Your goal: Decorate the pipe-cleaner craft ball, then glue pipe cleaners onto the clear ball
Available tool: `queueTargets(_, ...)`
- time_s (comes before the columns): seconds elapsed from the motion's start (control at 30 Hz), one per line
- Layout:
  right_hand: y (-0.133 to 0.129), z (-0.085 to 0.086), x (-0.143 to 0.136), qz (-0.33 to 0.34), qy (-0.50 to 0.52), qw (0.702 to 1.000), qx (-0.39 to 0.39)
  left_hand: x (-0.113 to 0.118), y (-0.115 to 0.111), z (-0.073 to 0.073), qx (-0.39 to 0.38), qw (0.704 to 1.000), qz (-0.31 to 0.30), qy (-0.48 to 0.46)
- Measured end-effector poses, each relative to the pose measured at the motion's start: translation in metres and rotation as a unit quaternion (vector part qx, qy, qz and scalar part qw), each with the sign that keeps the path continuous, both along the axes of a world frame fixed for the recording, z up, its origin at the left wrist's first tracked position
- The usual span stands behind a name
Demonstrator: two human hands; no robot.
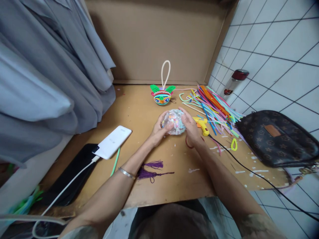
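Note:
Between my two hands is a round, clear, shiny ball with small coloured bits showing in it; whether it is plastic or wrapped in film I cannot tell. My left hand grips its left side, thumb across the front. On the right side my right hand curls round it. Just behind stands a colourful animal-head ornament with green ears and a white loop on top. A yellow hot glue gun lies right beside my right hand. Purple tassels rest on the table near my left forearm.
Many coloured fuzzy craft stems are heaped at the back right. A brown patterned bag sits on the right edge, and a black cord runs from the glue gun. At left are a white power bank, a black phone-like slab and grey curtain cloth.

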State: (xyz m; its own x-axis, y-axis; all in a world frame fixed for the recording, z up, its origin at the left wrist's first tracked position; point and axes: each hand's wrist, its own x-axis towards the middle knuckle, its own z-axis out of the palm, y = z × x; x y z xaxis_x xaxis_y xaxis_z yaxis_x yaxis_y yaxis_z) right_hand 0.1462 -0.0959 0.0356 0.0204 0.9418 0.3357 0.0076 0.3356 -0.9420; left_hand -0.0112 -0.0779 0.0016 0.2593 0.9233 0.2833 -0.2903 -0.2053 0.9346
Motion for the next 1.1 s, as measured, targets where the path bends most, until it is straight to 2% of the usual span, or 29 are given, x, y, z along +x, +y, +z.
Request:
queueTargets(0.13, -0.005, 0.002, -0.003, -0.032, -0.039, 0.998, 0.022, 0.001, -0.005, 0.003, -0.033, 0.999, -0.024, -0.021)
queueTargets(0.37, -0.004, 0.004, -0.003, -0.044, -0.056, 0.997, 0.040, -0.001, -0.009, 0.007, -0.066, 0.996, -0.051, -0.036)
queueTargets(0.6, -0.003, 0.003, -0.001, -0.027, -0.054, 0.997, 0.039, -0.001, -0.010, 0.011, -0.091, 0.992, -0.070, -0.057)
queueTargets(0.83, 0.000, -0.006, 0.000, -0.019, -0.038, 0.999, 0.018, 0.002, -0.010, 0.012, -0.125, 0.988, -0.067, -0.060)
queueTargets(0.97, -0.004, 0.000, 0.001, 0.005, -0.050, 0.999, 0.013, 0.001, -0.009, 0.014, -0.123, 0.989, -0.068, -0.055)
queueTargets(1.1, -0.005, 0.007, 0.001, -0.006, -0.059, 0.998, 0.005, -0.001, -0.010, 0.017, -0.136, 0.986, -0.074, -0.061)
